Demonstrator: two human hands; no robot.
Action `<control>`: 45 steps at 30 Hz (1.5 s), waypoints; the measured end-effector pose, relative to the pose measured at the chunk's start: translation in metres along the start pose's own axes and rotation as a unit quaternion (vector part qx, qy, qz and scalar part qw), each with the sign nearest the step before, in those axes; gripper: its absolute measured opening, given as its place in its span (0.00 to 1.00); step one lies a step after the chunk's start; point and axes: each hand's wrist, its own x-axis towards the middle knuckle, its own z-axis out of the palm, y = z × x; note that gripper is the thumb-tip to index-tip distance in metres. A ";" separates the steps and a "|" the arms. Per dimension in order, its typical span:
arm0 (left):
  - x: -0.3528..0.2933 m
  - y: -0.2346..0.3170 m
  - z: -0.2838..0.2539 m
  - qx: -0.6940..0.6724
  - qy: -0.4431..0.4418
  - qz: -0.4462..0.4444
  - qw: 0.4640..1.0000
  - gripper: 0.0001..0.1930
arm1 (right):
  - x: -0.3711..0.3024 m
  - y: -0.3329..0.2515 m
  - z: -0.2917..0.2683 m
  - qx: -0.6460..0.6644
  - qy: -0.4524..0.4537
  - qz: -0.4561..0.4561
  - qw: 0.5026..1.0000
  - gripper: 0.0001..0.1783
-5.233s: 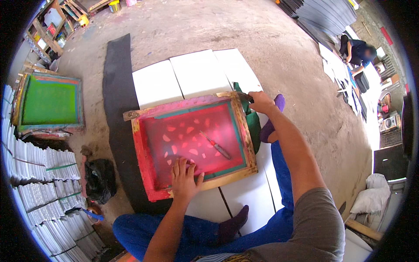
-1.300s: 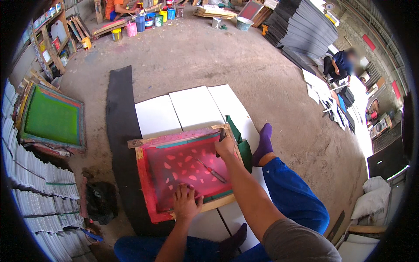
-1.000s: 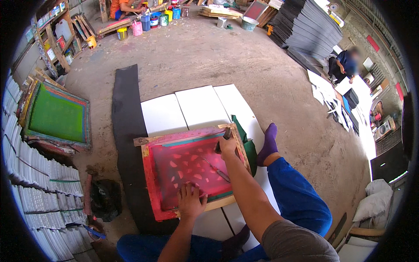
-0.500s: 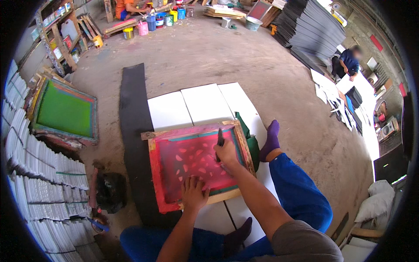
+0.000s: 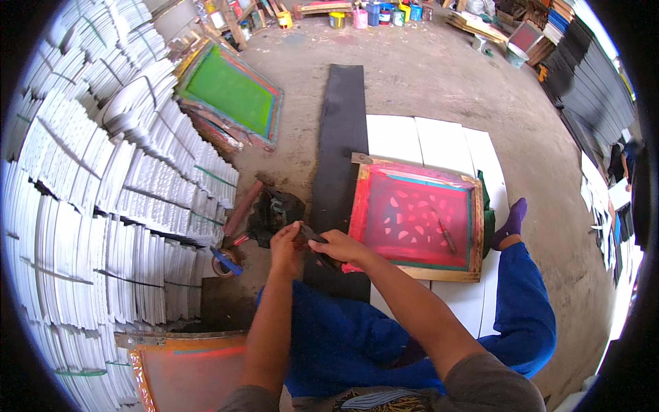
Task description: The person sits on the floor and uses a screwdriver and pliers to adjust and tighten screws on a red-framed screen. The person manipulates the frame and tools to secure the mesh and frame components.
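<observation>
My left hand (image 5: 283, 248) and my right hand (image 5: 341, 247) are close together, left of a screen-printing frame. Both are closed on a dark, limp-looking piece (image 5: 317, 237), perhaps a rag; its exact kind is unclear. The wooden screen frame (image 5: 469, 276) has red mesh with pale petal-like shapes, and rests on white sheets (image 5: 393, 137). On its mesh, toward the right, lies a thin tool with a reddish handle (image 5: 447, 239). Just beyond my left hand sits a crumpled black plastic bag (image 5: 278, 211).
Bundled white sheets (image 5: 137, 275) are stacked high at the left. A green screen (image 5: 230, 89) leans beyond them. Another frame (image 5: 185, 341) stands at lower left, near a tape roll (image 5: 221, 266). A black strip (image 5: 341, 103) runs beside the white sheets. Paint buckets (image 5: 373, 14) line the back.
The view has swung left. Both my hands have left the red mesh and come together to its left around the dark piece. The thin tool now lies exposed on the mesh.
</observation>
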 end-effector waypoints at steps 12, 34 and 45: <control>0.036 0.053 -0.048 0.057 0.033 -0.036 0.997 0.08 | 0.072 0.005 0.042 0.189 -0.120 0.104 0.969 0.21; -0.074 -0.013 -0.010 0.645 -0.046 0.179 0.742 0.17 | -0.125 0.127 -0.081 -0.473 0.471 0.000 0.744 0.21; -0.035 -0.070 0.021 0.719 -0.100 0.048 0.686 0.30 | -0.113 0.157 -0.106 -0.512 0.514 0.067 0.685 0.28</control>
